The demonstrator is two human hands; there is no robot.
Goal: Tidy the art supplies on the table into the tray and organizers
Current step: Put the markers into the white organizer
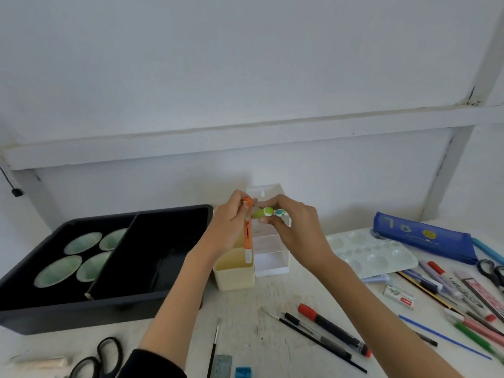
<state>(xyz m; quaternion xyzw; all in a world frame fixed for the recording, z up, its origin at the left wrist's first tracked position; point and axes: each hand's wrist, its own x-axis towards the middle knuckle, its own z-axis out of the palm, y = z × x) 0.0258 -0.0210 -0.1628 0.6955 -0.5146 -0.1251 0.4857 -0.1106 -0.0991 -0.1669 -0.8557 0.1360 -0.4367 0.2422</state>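
Both forearms are bare, reaching forward and converging above the cream pen cup point(234, 279). Directly over the cup, the left hand point(227, 225) has fingers and thumb curled round an orange highlighter point(247, 236), held upright with its lower end at the cup's mouth. A dark sleeve point(148, 362) shows at the left elbow. Up and right of the cup, the right hand point(296, 231) is knuckles up, thumb and fingertips pinching a green marker point(261, 213), held level and pointing toward the left hand. The hands are nearly touching.
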